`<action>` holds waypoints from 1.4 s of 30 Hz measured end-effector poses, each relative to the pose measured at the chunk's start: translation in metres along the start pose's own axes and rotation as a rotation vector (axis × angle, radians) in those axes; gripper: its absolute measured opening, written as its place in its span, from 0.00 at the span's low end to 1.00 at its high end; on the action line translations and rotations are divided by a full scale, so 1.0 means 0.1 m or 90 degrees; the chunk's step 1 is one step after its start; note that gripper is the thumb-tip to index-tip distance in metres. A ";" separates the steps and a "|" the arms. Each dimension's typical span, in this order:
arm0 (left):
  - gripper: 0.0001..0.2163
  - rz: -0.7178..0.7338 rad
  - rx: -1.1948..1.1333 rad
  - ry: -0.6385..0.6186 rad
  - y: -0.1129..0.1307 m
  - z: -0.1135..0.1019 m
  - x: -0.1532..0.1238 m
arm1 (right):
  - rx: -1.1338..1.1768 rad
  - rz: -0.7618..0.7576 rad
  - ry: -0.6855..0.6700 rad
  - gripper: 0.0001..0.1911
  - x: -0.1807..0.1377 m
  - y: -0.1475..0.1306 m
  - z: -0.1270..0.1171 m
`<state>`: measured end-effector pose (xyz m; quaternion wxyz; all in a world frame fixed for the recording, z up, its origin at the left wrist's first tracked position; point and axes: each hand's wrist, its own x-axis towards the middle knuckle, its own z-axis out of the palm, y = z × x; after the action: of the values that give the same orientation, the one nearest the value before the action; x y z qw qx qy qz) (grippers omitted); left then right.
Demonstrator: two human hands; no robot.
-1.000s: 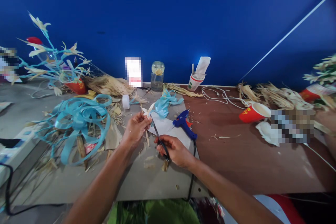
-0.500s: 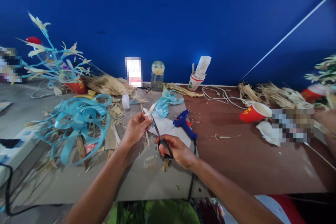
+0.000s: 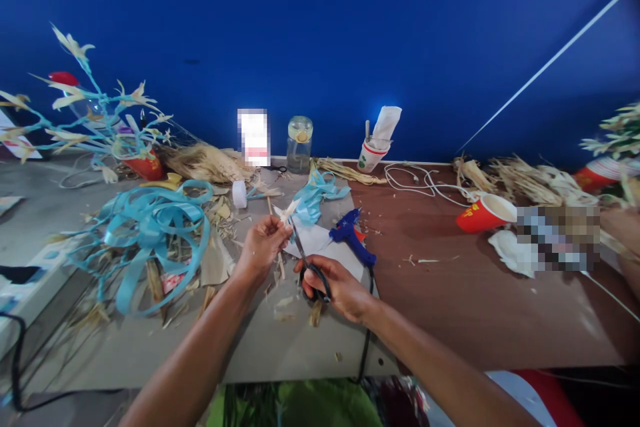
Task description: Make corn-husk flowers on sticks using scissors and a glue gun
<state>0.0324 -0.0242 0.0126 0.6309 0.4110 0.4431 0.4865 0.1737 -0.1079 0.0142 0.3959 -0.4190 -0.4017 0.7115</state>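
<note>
Scissors (image 3: 304, 259) at husk petal (image 3: 289, 211), fingertips (image 3: 283, 230) close.
Left hand (image 3: 261, 245) pinches husk petal; right hand (image 3: 334, 288), 5 o'clock, grips scissors; blades could nick fingertips.

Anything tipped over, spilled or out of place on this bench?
Yes: a red paper cup lies on its side on the brown tabletop, right of the glue gun. Pale husk scraps litter the grey mat.
</note>
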 end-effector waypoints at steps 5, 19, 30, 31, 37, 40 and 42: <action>0.16 -0.005 -0.012 0.008 0.00 0.00 0.00 | -0.016 0.000 0.005 0.28 0.00 0.02 0.04; 0.17 -0.016 -0.122 0.001 0.06 0.04 -0.03 | -0.038 -0.031 0.016 0.26 0.02 0.02 0.09; 0.16 -0.008 -0.105 -0.014 0.03 0.00 -0.01 | -0.021 -0.023 0.024 0.26 0.03 0.07 0.06; 0.16 -0.013 -0.106 -0.008 0.03 0.00 -0.01 | -0.019 -0.025 0.023 0.26 0.03 0.07 0.06; 0.18 -0.026 -0.115 -0.006 0.06 0.00 -0.02 | 0.000 -0.027 0.029 0.26 0.03 0.05 0.07; 0.17 -0.015 -0.115 -0.015 0.06 0.00 -0.01 | 0.018 -0.048 0.042 0.26 0.02 0.05 0.08; 0.17 -0.005 -0.114 -0.020 0.06 0.00 -0.01 | 0.028 -0.057 0.048 0.26 0.01 0.06 0.08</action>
<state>0.0307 -0.0239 0.0187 0.6743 0.3586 0.3893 0.5149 0.1649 -0.1113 0.0109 0.4513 -0.4181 -0.3894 0.6854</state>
